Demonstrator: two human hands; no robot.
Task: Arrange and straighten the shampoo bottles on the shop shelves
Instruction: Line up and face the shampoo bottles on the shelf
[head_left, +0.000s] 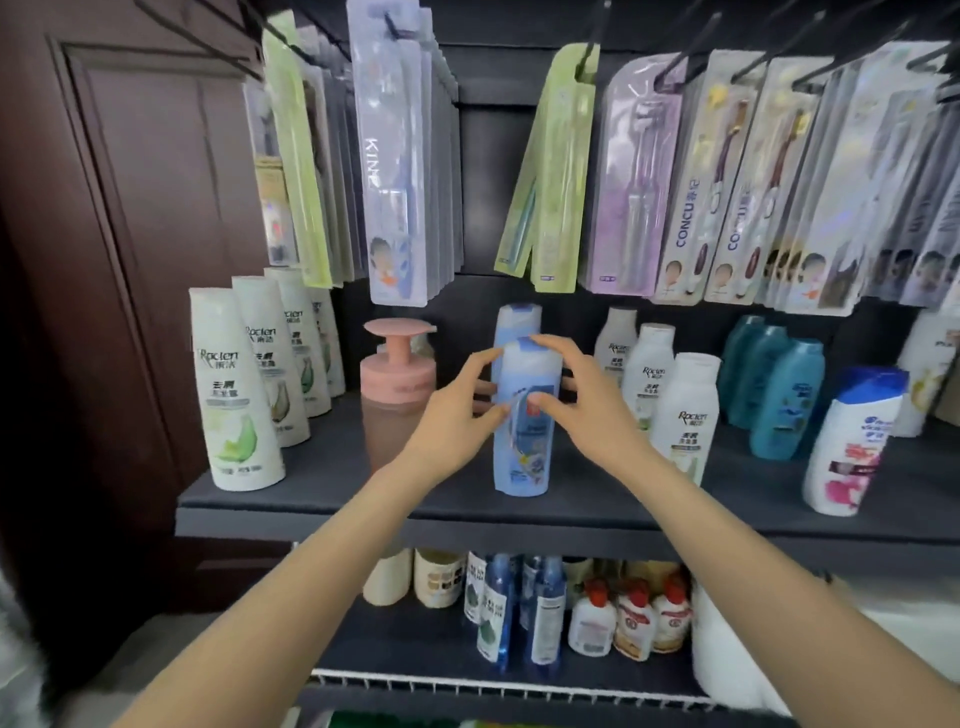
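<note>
**Both hands on the pale blue bottle**

Standing upright near the front edge of the dark shelf (332, 501), the pale blue shampoo bottle (524, 447) is in my two-handed grip; my left hand (457, 410) curls round its left side, my right hand (576, 395) wraps its cap and right side; a second blue bottle (514, 322) stands just behind; white Raclen bottles (236, 395) line the left; a pink pump bottle (397, 374) sits between.

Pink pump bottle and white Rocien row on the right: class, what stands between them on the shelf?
In the head view, two light blue shampoo bottles stand between the pink pump bottle and that white row; left hand and right hand grip the front one.
</note>
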